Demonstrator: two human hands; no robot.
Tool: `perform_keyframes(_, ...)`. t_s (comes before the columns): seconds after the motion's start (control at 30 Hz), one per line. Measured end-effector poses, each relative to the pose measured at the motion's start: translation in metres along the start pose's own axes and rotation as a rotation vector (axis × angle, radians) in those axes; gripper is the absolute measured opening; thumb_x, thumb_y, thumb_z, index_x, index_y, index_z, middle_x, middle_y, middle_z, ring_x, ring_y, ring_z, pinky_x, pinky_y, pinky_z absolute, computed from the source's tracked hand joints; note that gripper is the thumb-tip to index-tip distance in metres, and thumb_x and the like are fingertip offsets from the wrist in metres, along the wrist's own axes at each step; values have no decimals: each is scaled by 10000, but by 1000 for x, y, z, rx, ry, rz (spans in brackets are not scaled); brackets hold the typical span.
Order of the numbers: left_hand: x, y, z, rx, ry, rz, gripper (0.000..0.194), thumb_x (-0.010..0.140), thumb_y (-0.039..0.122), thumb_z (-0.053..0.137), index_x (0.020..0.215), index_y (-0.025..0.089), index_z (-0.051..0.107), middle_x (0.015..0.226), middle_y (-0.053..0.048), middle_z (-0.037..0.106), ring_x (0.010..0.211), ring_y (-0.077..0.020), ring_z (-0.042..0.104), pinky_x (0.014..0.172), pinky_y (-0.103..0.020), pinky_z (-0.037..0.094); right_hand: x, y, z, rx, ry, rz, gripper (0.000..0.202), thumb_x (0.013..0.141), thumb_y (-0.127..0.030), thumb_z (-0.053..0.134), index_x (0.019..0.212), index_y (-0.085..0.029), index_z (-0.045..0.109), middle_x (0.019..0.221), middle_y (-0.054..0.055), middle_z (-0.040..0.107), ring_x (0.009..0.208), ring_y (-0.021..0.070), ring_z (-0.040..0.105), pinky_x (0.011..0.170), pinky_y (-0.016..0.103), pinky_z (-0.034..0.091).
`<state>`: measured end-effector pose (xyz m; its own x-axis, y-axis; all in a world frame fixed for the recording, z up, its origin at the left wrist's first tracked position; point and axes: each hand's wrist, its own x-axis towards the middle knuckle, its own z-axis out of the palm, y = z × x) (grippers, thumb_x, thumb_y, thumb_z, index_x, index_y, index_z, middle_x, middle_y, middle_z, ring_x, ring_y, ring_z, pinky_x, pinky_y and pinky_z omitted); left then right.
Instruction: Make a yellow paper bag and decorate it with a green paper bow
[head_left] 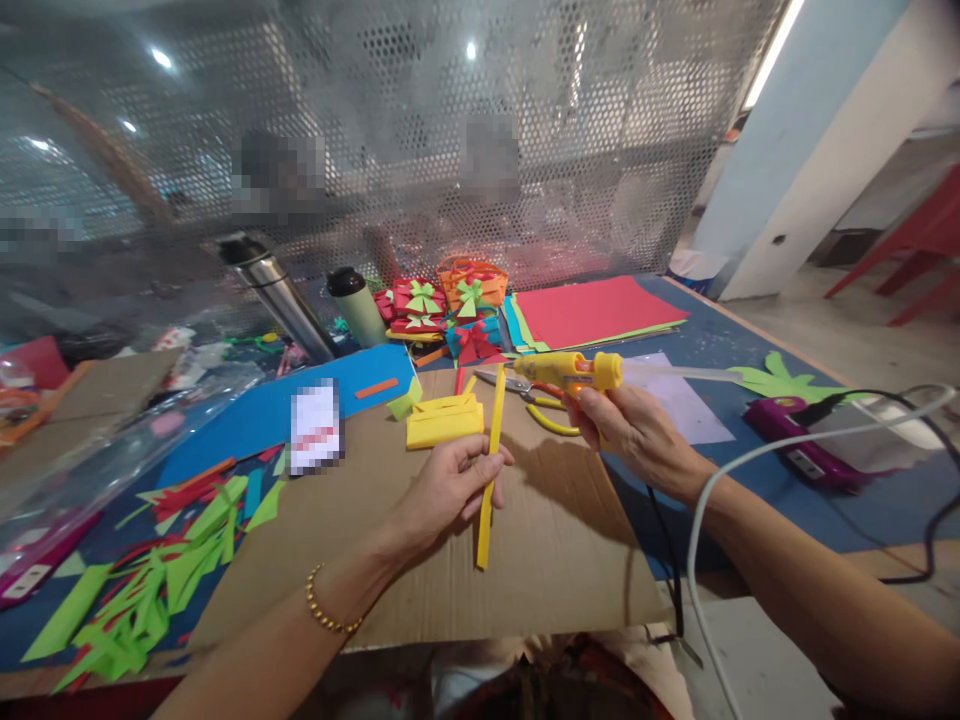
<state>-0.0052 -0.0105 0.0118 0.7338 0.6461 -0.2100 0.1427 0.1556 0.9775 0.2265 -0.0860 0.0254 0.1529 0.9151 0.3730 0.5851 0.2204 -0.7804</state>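
Between the thumb and fingers of my left hand [461,475] a narrow yellow paper strip [490,500] stands nearly upright. My right hand [634,430] is wrapped round a yellow hot glue gun [562,370], whose nozzle points left toward the strip's upper end; a glue stick [675,372] sticks out of its back. Just beyond my left hand, a small folded yellow paper piece [445,422] lies on the cardboard sheet [360,560]. Scissors with yellow handles [551,422] lie partly behind the glue gun.
Green and red paper scraps [165,580] are heaped at left. Small paper bags with bows [471,290] and coloured sheets [600,308] sit at the back. A steel flask [277,295] and a green bottle [358,308] stand there. Purple power strip [806,445] and cables [705,500] lie right.
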Motion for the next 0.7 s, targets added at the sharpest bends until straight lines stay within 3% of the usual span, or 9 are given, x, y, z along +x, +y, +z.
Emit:
perform_keyframes(0.3, 0, 1, -2, -16, 23, 11, 489, 830, 601, 739, 994, 152, 634, 647, 18, 655, 403, -40, 338, 413, -202, 232, -1, -3, -1, -13, -50, -56, 561, 1053, -633, 384, 633, -272, 472, 539, -17, 488, 499, 150, 457, 485, 320, 361)
perform_keyframes(0.7, 0, 4, -1, 16, -8, 4, 468, 833, 576, 734, 974, 140, 641, 642, 8, 652, 408, -39, 334, 420, -217, 206, 0, -1, 0, -8, 7, -40, 515, 1038, -613, 414, 656, -273, 477, 545, -22, 503, 494, 149, 466, 483, 314, 361)
